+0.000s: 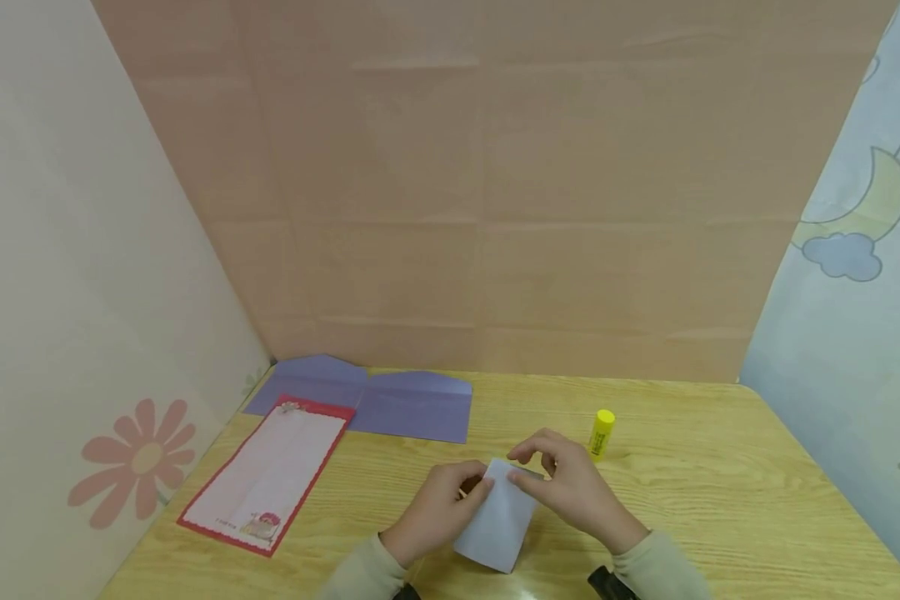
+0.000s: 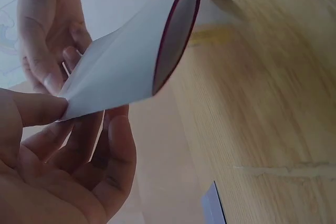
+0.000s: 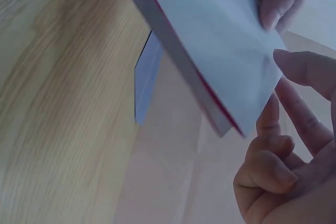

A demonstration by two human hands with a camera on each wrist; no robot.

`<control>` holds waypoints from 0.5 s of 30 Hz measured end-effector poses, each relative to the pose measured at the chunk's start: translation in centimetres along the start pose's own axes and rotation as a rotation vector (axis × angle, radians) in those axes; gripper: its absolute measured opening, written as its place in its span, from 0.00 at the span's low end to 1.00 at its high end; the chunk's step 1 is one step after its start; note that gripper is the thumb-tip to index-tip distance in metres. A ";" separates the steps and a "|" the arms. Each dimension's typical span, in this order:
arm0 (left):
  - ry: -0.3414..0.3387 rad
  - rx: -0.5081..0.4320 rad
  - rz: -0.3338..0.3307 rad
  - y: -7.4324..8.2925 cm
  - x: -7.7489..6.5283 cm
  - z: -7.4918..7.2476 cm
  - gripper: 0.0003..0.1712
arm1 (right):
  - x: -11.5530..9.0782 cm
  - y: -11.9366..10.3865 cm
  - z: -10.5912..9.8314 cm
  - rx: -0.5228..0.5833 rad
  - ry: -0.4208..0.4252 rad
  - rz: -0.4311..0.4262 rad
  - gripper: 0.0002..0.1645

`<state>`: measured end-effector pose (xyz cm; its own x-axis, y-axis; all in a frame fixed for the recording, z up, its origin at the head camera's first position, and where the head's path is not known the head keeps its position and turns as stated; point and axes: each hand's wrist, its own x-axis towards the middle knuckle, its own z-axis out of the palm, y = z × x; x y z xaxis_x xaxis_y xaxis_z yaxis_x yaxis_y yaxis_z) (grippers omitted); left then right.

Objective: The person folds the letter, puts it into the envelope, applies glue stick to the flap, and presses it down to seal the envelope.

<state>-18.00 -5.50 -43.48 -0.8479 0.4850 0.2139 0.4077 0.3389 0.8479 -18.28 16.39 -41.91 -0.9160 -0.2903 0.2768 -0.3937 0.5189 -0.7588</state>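
A folded sheet of paper (image 1: 500, 521) is held up over the table between both hands. Its outer side is white, and a thin dark red line runs along its edges (image 2: 169, 40). In the left wrist view its layers bow apart at one end. My left hand (image 1: 444, 504) pinches one side near the top, thumb on the white face and fingers behind. At the opposite top corner, my right hand (image 1: 570, 483) has its thumb on the paper, with the other fingers bent beyond the edge and partly behind it in the right wrist view (image 3: 294, 145).
A red-bordered sheet of letter paper (image 1: 277, 475) with small printed pictures lies at the left. Behind it are two purple envelopes (image 1: 412, 408) with raised flaps, side by side. A yellow glue stick (image 1: 602, 433) stands beyond my right hand. Paper-covered walls enclose the wooden table (image 1: 720, 500).
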 end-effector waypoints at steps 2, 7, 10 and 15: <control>-0.006 0.016 0.018 0.0 0.0 0.2 0.12 | 0.0 -0.4 0.1 -0.006 -0.009 -0.018 0.06; -0.047 0.047 0.042 0.0 0.0 0.4 0.13 | 0.1 -0.9 0.3 0.013 -0.038 -0.048 0.03; -0.071 0.054 0.050 -0.1 -0.1 0.5 0.12 | 0.1 -0.8 0.5 0.045 -0.070 -0.061 0.02; -0.086 0.021 0.040 -0.1 -0.3 0.4 0.14 | 0.1 -0.5 0.3 0.113 -0.115 -0.041 0.05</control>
<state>-17.62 -5.36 -43.80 -0.7987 0.5661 0.2040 0.4486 0.3343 0.8288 -18.17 15.84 -41.72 -0.8819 -0.4027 0.2451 -0.4140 0.4128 -0.8113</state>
